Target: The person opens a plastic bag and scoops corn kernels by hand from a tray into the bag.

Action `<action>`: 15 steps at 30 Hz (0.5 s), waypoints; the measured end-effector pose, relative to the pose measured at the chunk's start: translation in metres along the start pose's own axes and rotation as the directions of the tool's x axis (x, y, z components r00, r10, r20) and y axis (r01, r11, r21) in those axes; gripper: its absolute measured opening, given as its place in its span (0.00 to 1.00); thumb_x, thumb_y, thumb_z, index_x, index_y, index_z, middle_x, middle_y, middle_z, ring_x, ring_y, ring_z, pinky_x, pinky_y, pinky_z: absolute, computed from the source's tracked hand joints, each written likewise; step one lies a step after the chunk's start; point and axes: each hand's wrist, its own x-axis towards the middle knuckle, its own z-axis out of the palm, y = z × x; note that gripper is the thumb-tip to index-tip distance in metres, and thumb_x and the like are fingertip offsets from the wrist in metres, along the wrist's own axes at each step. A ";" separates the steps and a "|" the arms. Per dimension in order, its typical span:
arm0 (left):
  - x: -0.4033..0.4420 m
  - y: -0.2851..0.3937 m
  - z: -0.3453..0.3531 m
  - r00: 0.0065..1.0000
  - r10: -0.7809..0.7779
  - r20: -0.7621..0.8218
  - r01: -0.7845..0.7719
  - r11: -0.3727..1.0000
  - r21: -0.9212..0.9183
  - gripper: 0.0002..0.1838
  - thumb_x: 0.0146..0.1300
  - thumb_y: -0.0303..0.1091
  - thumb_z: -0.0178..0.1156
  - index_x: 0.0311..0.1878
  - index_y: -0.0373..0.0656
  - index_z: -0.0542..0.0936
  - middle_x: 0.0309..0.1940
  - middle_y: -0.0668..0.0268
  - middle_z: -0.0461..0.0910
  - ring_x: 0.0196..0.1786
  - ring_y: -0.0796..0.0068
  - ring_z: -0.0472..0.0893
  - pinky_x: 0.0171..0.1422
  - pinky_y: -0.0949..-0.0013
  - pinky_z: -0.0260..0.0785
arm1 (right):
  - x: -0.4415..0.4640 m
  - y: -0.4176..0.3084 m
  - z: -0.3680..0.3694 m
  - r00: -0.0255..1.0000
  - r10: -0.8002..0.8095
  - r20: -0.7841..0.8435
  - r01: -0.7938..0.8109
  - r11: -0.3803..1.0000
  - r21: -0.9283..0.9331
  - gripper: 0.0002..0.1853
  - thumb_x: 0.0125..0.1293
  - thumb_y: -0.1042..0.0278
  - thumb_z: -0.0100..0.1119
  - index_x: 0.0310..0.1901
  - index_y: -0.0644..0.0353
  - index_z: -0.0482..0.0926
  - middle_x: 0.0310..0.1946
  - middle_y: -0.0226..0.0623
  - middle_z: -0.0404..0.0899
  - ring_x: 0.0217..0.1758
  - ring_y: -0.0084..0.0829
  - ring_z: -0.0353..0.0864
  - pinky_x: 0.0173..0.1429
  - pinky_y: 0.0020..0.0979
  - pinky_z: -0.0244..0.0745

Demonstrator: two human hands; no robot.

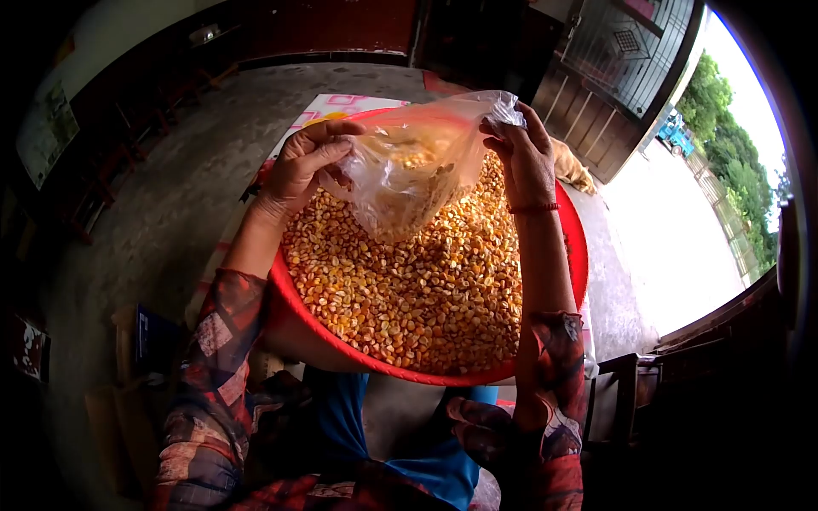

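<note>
- Clear plastic bag (417, 192): mouth spanning between both hands, body sagging over golden corn kernels (409, 298) in round red plastic basin (577, 247).
- Left hand (294, 175): fingertips closed, pinching bag's left edge.
- Right hand (528, 170): fingers closed on bunched right edge.

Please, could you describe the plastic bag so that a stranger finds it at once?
Look first at the wide red basin of corn kernels. Over its far part, the left hand and right hand hold the plastic bag between them. It is whitish, crinkled and see-through, unlike the solid basin and golden kernels.
</note>
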 end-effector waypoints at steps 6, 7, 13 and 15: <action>0.009 -0.009 -0.011 0.961 0.110 -0.253 -0.150 0.978 -0.145 0.15 0.60 0.26 0.53 0.51 0.41 0.74 0.43 0.68 0.78 0.34 0.82 0.77 0.34 0.80 0.73 | 0.004 0.003 -0.017 0.991 -0.051 0.125 0.081 0.966 -0.244 0.16 0.61 0.75 0.47 0.51 0.62 0.69 0.30 0.38 0.78 0.27 0.23 0.77 0.31 0.24 0.73; 0.008 -0.007 -0.011 0.968 0.041 -0.248 -0.082 0.984 -0.158 0.16 0.59 0.27 0.54 0.52 0.41 0.74 0.42 0.69 0.78 0.34 0.82 0.77 0.34 0.80 0.73 | 0.002 0.003 -0.020 0.981 0.050 0.186 0.036 0.902 -0.431 0.16 0.61 0.73 0.47 0.51 0.63 0.68 0.30 0.38 0.78 0.28 0.22 0.77 0.31 0.24 0.73; 0.004 -0.002 0.003 0.986 -0.004 -0.167 0.015 0.998 0.063 0.22 0.55 0.29 0.58 0.56 0.44 0.71 0.43 0.71 0.76 0.35 0.87 0.72 0.32 0.82 0.67 | 0.011 0.034 -0.048 0.993 0.115 0.026 -0.060 0.681 -0.730 0.22 0.60 0.54 0.49 0.48 0.64 0.71 0.29 0.41 0.78 0.29 0.29 0.79 0.31 0.30 0.72; 0.005 -0.009 -0.005 1.000 0.000 -0.019 0.004 0.980 0.197 0.24 0.54 0.27 0.58 0.57 0.44 0.70 0.42 0.73 0.73 0.35 0.87 0.72 0.33 0.82 0.67 | 0.027 0.055 -0.079 0.994 0.079 0.081 0.031 0.498 -0.867 0.22 0.61 0.52 0.46 0.45 0.64 0.72 0.29 0.42 0.78 0.30 0.30 0.79 0.32 0.31 0.72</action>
